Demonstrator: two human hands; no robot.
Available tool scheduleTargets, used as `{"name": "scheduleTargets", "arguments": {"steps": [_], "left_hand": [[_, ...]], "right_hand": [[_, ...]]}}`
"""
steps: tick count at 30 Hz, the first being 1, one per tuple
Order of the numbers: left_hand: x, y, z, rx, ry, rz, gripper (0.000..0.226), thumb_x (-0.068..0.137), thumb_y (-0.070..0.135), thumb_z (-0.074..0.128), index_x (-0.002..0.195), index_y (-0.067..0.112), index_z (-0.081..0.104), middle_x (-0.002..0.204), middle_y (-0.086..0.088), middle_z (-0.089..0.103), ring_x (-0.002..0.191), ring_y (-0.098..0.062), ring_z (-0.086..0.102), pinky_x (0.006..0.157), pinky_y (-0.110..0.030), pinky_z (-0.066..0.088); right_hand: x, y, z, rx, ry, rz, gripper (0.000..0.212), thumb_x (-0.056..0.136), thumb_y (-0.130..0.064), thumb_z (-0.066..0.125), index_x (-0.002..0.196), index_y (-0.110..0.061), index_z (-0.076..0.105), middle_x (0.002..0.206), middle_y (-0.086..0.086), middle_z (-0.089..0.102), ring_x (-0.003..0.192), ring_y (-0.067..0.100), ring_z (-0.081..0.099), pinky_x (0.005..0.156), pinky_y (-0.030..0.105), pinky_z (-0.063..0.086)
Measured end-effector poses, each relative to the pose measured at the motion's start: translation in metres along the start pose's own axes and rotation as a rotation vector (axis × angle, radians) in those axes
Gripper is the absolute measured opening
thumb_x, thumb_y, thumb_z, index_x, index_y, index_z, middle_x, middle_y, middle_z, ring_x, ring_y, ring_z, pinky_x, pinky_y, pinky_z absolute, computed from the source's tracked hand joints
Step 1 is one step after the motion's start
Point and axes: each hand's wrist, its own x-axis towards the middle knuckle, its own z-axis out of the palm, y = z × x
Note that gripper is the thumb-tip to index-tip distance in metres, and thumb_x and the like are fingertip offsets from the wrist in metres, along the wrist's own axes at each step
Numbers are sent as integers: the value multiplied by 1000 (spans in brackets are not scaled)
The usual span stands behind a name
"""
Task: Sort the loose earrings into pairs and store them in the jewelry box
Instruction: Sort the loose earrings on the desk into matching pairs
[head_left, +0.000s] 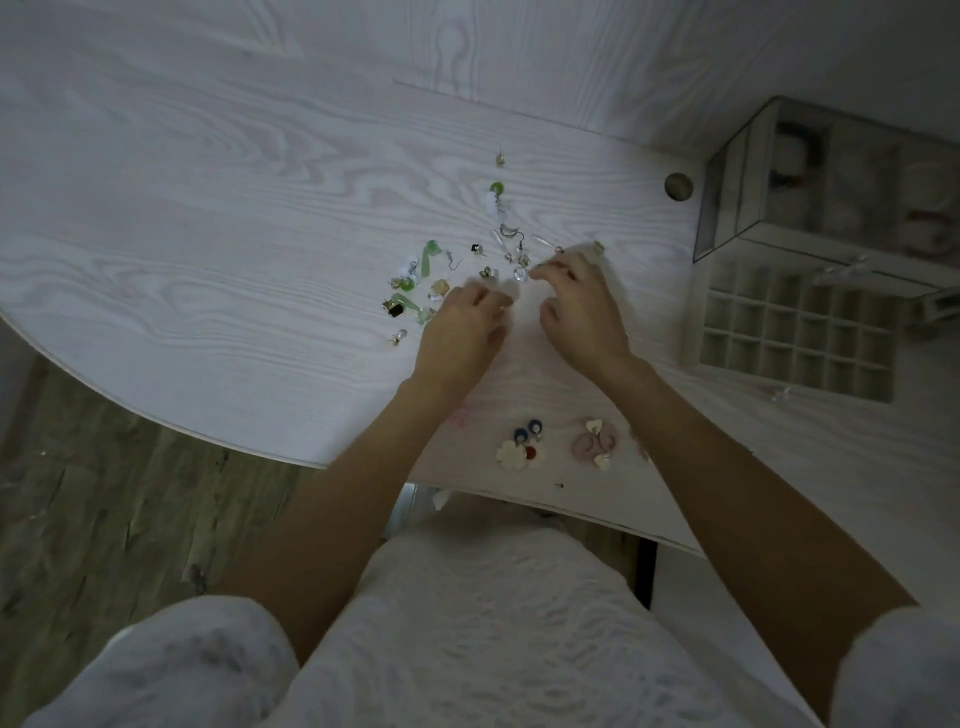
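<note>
At mid-desk, I have both hands over the loose earrings, which lie scattered in a band running from the left hand toward the desk's far edge. The right hand is nearer the jewelry box, open at the right edge; its fingers curl around something small, though blur hides what. The left hand's fingers are bent, grip uncertain. Two sorted pairs sit by the near edge. White woodgrain desk; dim room.

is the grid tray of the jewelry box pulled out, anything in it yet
Pulled out. The grid tray lies exposed on the table; its visible cells look empty.
</note>
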Motion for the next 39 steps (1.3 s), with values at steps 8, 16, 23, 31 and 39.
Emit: {"name": "scheduleTargets", "arguments": {"steps": [8,16,23,31,39], "left_hand": [[12,-1,3,-31,-23,-104,13,87,12,58,95,7,66,97,-13,63,81,-28,61,67,-35,49],[12,-2,0,-45,-61,-141,14,88,15,57,97,8,65,96,-13,65,82,-27,61,72,-37,49],[17,1,-2,26,-111,-55,11,87,11,57,95,6,63,96,-14,62,83,-29,59,68,-37,49],[-10,22,9,-74,-274,56,10,85,8,60,94,7,64,94,-12,61,79,-26,62,73,-29,48],[-28,27,17,-62,-158,-80,12,84,14,63,94,7,60,90,-12,59,75,-26,57,68,-31,43]], "right_hand": [[4,20,2,104,45,-13,46,78,7,47,122,-7,54,128,9,50,116,23,47,100,28,38],[11,20,-8,74,75,31,22,85,-1,51,103,-4,63,108,11,59,97,24,57,84,31,46],[14,14,0,-44,42,-25,10,84,-1,55,81,-1,65,94,16,61,84,30,58,66,38,50],[-59,6,6,-8,-25,66,6,87,-6,53,89,-5,59,93,10,58,82,24,54,67,24,33],[-82,-3,20,117,36,190,10,83,2,58,91,-1,63,97,16,56,75,24,55,64,29,43]]}}
